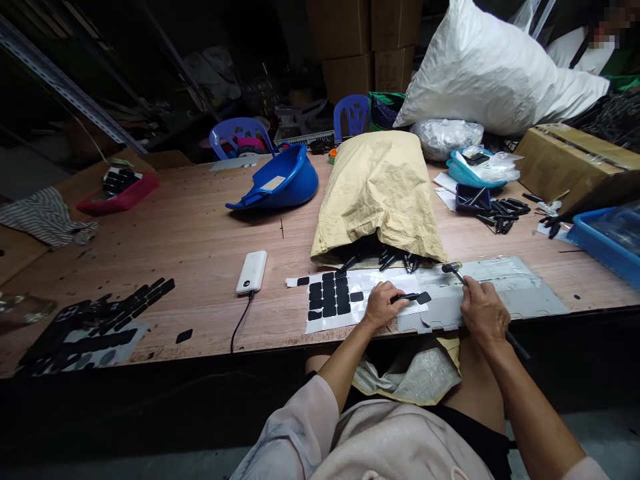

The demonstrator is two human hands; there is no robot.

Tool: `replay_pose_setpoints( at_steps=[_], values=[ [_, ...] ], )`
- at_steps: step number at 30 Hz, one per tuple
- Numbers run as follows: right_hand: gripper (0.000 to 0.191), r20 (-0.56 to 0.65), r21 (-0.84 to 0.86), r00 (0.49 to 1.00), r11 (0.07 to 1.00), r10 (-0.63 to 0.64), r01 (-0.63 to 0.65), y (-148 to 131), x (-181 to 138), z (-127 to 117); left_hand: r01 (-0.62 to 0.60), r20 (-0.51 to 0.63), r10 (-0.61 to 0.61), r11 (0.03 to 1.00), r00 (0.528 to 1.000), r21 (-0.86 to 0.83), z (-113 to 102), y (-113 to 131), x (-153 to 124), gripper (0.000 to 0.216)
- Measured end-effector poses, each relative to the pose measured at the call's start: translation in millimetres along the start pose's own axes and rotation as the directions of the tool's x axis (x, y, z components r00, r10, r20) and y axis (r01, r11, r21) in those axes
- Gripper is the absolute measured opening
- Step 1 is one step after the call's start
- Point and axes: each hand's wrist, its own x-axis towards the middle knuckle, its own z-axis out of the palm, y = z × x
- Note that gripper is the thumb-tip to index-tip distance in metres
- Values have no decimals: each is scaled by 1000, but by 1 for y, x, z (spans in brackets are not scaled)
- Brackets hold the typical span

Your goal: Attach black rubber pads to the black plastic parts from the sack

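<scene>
My left hand (383, 305) is closed round a slim black rod-shaped piece (406, 297), held low over a white backing sheet (373, 317). By the piece's right tip lies a black rounded pad (423, 298); whether they touch I cannot tell. In my right hand (484, 310) is a small hammer (453, 267), its head raised above a grey board (500, 287) and its dark handle sticking out below the wrist. Rows of black rounded pads (329, 293) cover the left part of the sheet. Behind it, a yellow sack (377, 187) spills similar black pieces (387, 259) from its mouth.
Left of the sheet lies a white power bank (252, 272) with a cable. Further back sits a blue basin (290, 177). More black pads (135, 307) lie at far left. Loose black pieces (503, 213), a cardboard box (580, 167) and a blue tray (607, 240) occupy the right.
</scene>
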Motion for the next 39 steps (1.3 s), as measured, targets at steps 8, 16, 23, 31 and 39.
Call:
replay_pose_setpoints(
  at_steps=[8,16,23,31,39],
  values=[
    [34,-1,-200,1000,980,10,-10,9,20,25,6,61,-7,1000,998,23,-8,4,0,20],
    [34,11,-186,999,982,35,-33,6,18,22,-317,120,323,946,939,-64,0,25,-60,36],
    [33,-11,-155,999,987,33,-34,8,17,27,124,421,-214,965,881,230,36,-4,-146,29],
    [32,-53,-149,999,989,13,-21,8,17,28,342,381,-518,830,766,440,36,-3,-132,25],
    [34,-57,-163,998,987,1,-10,9,17,28,-130,-52,144,971,988,201,-25,15,-81,28]
  ],
)
